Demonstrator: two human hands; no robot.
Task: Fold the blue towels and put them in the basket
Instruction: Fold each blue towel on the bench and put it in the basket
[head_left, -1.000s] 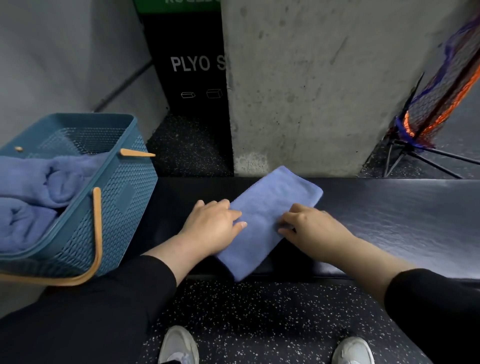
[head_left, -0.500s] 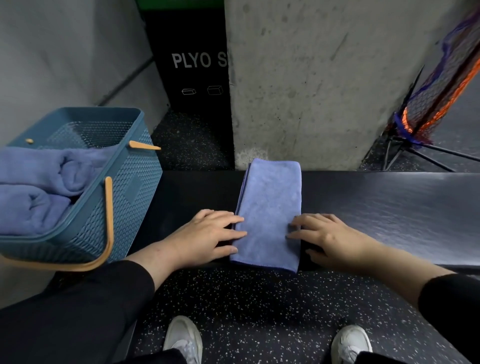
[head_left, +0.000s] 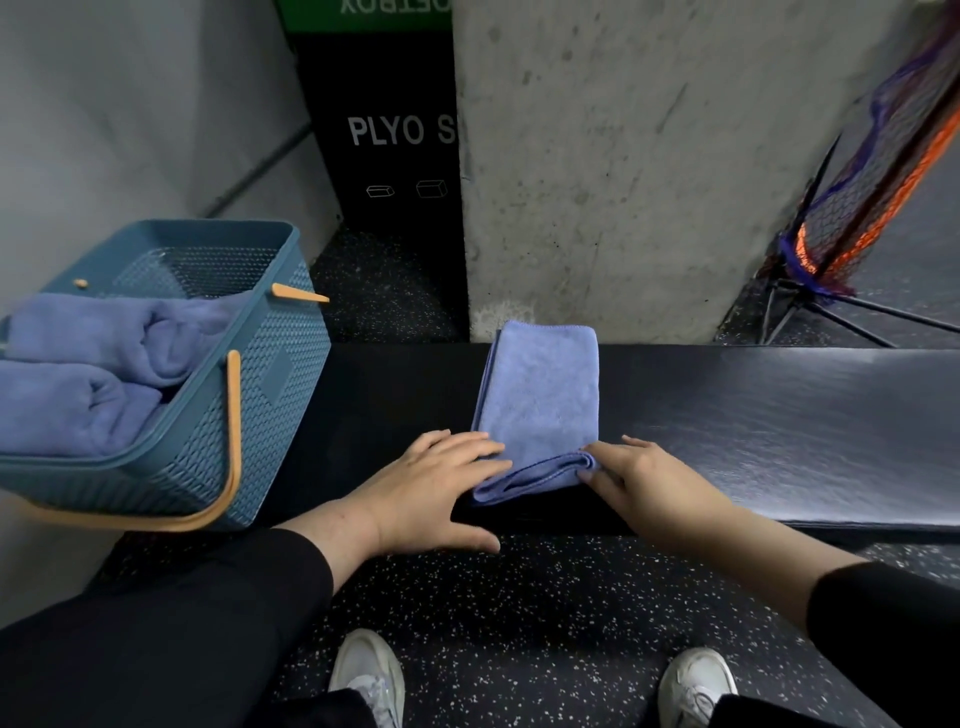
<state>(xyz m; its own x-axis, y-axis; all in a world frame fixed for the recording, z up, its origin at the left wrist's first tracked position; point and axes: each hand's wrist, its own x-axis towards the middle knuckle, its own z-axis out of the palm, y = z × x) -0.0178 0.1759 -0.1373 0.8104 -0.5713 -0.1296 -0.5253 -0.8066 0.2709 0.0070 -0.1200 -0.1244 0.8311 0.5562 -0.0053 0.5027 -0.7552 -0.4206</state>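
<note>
The towel (head_left: 540, 395) lies on the black bench (head_left: 779, 426), folded into a long strip that runs away from the person toward the concrete pillar (head_left: 623, 166); its near end is turned up into a low roll between the two hands. The left hand (head_left: 431, 493) rests flat on the bench at the left corner of that roll; its fingers (head_left: 467, 447) are extended and relaxed, their tips touching the cloth, with the thumb spread along the bench edge. The right hand (head_left: 644, 483) meets the roll from the other side; its fingertips (head_left: 592, 462) press against the layered edge, and whether they pinch the cloth or only push it cannot be told.

Well to the left of the left fingers stands the basket (head_left: 249, 395), blue with a tan handle; two rolled towels (head_left: 88, 374) of the same colour lie inside it, side by side. Beyond the fingertips, past the far end of the strip, a black box (head_left: 384, 156) lettered "PLYO S" stands beside the pillar. Far to the right of the right fingers leans a net (head_left: 872, 176) of orange and purple mesh on thin black legs. Two pale shoes (head_left: 369, 675) show on the speckled floor (head_left: 519, 623) below the hands.
</note>
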